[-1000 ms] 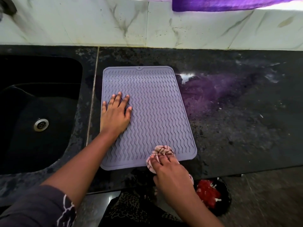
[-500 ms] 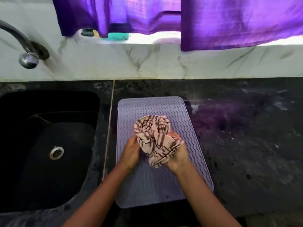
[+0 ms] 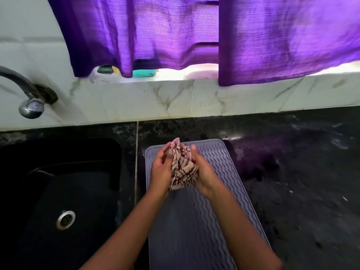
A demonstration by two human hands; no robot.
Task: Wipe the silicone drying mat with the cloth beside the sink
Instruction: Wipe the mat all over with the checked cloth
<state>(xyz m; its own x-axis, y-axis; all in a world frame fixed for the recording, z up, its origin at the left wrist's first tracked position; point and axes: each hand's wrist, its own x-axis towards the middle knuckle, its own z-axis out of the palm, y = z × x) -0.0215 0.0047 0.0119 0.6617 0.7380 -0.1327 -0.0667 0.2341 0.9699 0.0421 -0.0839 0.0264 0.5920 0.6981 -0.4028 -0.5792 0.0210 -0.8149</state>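
Two hands, left hand [image 3: 161,172] and right hand [image 3: 205,175], clamp a bunched pink brown-striped cloth [image 3: 183,171] between curled fingers over the far end of the wavy-ribbed grey silicone mat [image 3: 227,168] on speckled black counter [image 3: 302,201].

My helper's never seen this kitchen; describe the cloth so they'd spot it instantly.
Right of the black sink lies a grey ribbed mat. Over its far end, the left hand and right hand hold the cloth bunched: pink with brown stripes, unlike the purple curtain.
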